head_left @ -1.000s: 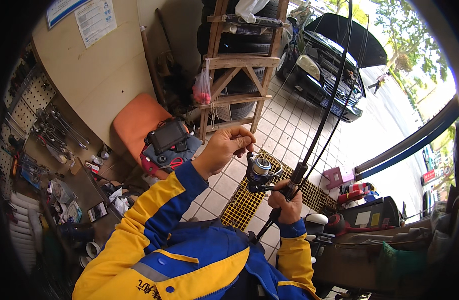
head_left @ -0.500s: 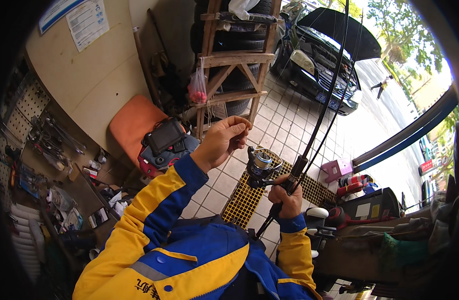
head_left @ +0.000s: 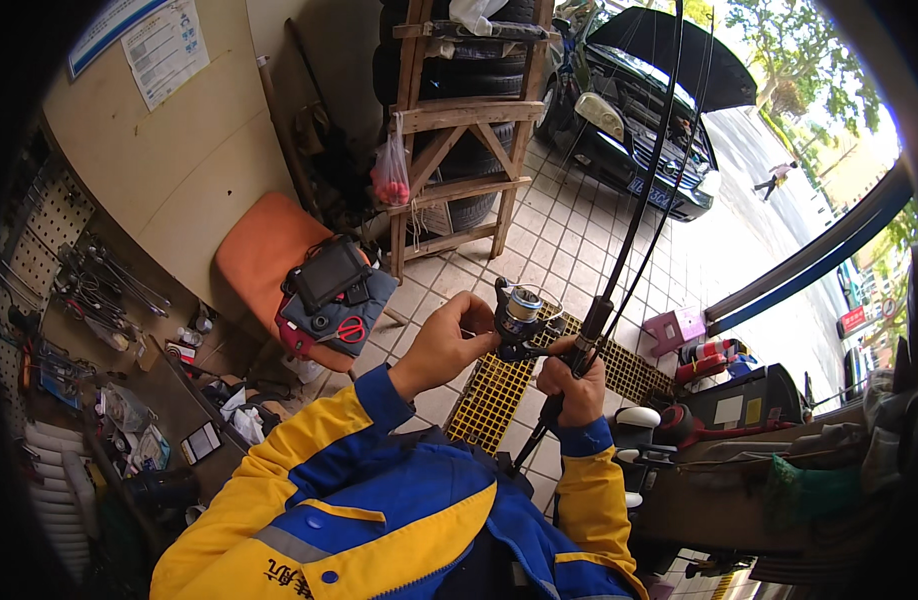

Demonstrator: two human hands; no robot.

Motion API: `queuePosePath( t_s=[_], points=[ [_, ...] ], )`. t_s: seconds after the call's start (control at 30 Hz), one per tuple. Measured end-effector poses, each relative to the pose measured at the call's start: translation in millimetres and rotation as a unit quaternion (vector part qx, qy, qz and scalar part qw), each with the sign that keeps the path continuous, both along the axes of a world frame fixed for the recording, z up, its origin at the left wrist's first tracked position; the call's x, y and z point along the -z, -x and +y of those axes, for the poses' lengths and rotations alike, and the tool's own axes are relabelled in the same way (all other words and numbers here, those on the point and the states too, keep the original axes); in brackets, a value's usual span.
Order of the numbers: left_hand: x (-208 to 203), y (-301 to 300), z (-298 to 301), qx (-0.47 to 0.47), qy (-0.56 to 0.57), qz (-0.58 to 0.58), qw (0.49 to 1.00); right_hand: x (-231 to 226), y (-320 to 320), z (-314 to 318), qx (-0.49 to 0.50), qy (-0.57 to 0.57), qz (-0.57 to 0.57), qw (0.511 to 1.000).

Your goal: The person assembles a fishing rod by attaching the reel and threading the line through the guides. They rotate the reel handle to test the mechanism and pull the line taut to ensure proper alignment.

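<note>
Gripping the long, slender black fishing rod [head_left: 593, 322] at its handle, the right hand [head_left: 571, 390] is folding its fingers around it, the rod's axis slanting from lower left to upper right. Over on the other side, the left hand [head_left: 445, 345] is curling its fingers, and the round silver-and-black spinning reel [head_left: 520, 308] is sitting just to their right, between both hands, nearer the left fingertips. Touching it, or pinching fine line? Cannot tell! Farther out, the rod's tip is running off the top edge, crossing the bonnet-up black car [head_left: 614, 158].
</note>
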State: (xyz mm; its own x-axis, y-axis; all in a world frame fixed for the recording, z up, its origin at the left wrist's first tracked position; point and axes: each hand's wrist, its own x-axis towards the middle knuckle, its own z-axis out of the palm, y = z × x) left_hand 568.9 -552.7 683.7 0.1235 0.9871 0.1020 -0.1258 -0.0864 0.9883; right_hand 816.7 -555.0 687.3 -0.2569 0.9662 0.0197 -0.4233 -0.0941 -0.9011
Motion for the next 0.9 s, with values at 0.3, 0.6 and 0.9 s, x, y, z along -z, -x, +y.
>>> queuePosePath(
  t_s=[0.3, 0.6, 0.9],
  points=[
    [-5.4, -10.1, -17.4, -0.06, -0.094, 0.173, 0.979, 0.3, 8.4, 0.4, 0.026, -0.006, -0.025, 0.999],
    [23.8, -22.8, -12.4, -0.075, -0.048, -0.009, 0.996, 0.3, 10.1, 0.7, 0.036, -0.008, -0.03, 0.999],
    [39.0, -15.6, 1.6, 0.1, 0.139, -0.287, 0.943, 8.5, -10.0, 3.4, -0.042, -0.006, 0.081, 0.996]
  ],
)
